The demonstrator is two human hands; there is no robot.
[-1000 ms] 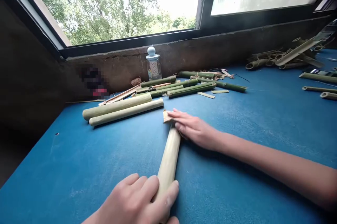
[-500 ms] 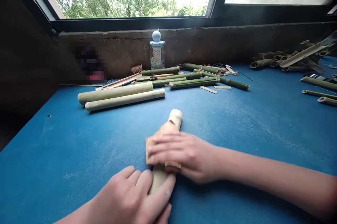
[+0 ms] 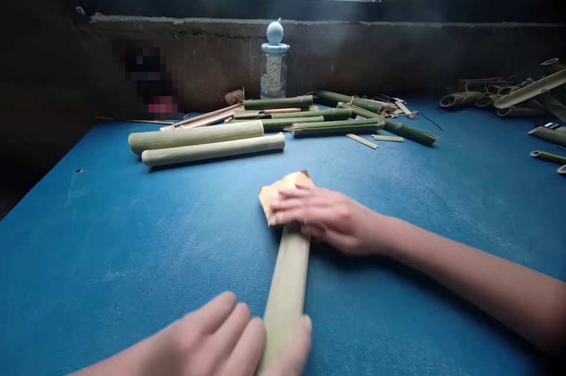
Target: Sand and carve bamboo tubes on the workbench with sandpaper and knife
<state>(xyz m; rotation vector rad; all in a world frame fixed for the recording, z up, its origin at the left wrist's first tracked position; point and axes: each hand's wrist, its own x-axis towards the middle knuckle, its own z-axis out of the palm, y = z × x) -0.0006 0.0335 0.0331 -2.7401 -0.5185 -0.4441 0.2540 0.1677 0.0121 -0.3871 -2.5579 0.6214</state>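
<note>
My right hand (image 3: 327, 220) clasps folded sandpaper (image 3: 283, 190) over the far end of a pale bamboo tube (image 3: 286, 293), which lies toward the near edge of the blue tabletop (image 3: 110, 246). My left hand (image 3: 212, 335) is blurred and cut off, so I can't tell if it grips. A slack hold could let the tube roll. The sandpaper hides the tube's tip.

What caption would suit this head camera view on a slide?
The right hand presses sandpaper onto a bamboo tube as the left hand steadies it on a blue table.
</note>
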